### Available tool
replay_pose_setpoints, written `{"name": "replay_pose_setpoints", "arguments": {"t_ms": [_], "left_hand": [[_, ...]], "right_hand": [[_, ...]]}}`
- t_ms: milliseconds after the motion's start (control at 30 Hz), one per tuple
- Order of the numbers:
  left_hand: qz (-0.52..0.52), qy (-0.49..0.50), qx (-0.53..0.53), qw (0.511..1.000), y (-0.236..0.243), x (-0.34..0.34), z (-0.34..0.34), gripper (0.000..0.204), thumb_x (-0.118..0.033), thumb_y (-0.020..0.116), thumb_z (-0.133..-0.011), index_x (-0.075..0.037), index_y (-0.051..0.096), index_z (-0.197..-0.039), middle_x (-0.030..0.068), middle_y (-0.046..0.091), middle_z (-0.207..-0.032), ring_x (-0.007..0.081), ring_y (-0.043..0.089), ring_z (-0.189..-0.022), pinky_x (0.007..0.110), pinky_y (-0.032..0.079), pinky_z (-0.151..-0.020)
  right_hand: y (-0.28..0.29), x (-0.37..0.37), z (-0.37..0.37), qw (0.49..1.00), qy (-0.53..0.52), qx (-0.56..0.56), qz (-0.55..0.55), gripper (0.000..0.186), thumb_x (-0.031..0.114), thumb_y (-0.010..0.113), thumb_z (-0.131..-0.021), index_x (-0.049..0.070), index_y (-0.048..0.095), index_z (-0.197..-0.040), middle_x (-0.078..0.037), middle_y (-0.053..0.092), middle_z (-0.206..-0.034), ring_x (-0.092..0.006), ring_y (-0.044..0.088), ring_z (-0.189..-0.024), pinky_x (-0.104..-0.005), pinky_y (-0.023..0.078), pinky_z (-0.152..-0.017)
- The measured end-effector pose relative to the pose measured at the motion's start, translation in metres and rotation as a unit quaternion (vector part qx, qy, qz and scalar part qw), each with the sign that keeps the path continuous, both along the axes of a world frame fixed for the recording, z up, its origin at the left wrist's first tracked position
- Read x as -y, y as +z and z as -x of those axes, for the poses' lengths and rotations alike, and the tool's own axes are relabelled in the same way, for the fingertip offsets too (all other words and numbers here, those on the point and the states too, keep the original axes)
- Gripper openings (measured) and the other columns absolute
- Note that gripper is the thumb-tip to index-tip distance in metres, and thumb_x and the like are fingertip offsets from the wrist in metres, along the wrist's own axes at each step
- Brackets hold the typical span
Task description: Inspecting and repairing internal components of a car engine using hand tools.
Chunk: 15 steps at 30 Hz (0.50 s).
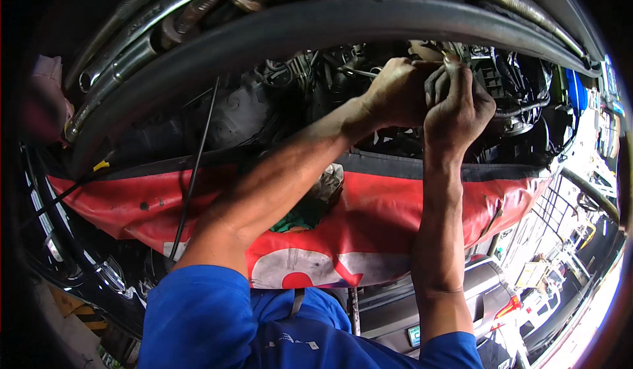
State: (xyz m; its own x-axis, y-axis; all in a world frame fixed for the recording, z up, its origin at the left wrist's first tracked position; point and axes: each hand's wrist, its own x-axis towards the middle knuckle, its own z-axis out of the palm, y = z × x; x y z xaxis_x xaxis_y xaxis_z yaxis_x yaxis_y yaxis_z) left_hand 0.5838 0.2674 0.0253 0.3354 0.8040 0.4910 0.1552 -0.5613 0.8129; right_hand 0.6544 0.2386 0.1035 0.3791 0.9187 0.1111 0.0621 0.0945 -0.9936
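Observation:
Both my hands are together over the right part of an engine bay [244, 115]. My right hand [459, 102] is closed, its thumb and fingertips pressed together in a pinch. Right beside it, my left hand [401, 93] is closed too, its fingertips hidden behind the right hand. Whatever they hold is too small or too covered to make out. Around them lie dark hoses, wiring and metal engine parts [508, 85]. Under my forearms, a red cover [382, 204] with a black upper edge and pale printing drapes over the vehicle's front edge.
A thin dark rod [198, 145] slants up at the left. Overhead runs a dark curved edge [343, 23] with metal tubes [122, 66] and a bolt [201, 6]. A green cloth [298, 216] lies on the cover. Behind me stands a grey car [484, 290].

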Motion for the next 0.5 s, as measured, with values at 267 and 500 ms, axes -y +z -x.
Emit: {"name": "replay_pose_setpoints", "arguments": {"t_ms": [267, 500], "left_hand": [[0.07, 0.047, -0.03, 0.996, 0.017, 0.018, -0.001, 0.03, -0.017, 0.069, -0.073, -0.007, 0.061, -0.1, 0.0125, 0.066, -0.095, 0.0326, 0.063, -0.092, 0.044, 0.049, -0.077], [0.107, 0.188, -0.011, 0.976, 0.013, 0.056, 0.003, 0.028, -0.006, 0.055, -0.085, -0.001, 0.049, -0.112, 0.0221, 0.054, -0.102, 0.0393, 0.053, -0.098, 0.048, 0.043, -0.083]], "right_hand": [[-0.003, -0.003, -0.004, 0.993, -0.028, 0.116, 0.014, 0.038, 0.021, 0.053, -0.1, -0.005, 0.066, -0.075, 0.002, 0.051, -0.055, -0.006, 0.042, -0.053, -0.0256, 0.035, -0.05], [0.005, 0.0, 0.014, 0.997, -0.066, -0.018, 0.027, 0.039, 0.031, 0.053, -0.101, 0.0, 0.062, -0.079, 0.003, 0.049, -0.064, -0.0071, 0.04, -0.059, -0.025, 0.031, -0.055]]}}
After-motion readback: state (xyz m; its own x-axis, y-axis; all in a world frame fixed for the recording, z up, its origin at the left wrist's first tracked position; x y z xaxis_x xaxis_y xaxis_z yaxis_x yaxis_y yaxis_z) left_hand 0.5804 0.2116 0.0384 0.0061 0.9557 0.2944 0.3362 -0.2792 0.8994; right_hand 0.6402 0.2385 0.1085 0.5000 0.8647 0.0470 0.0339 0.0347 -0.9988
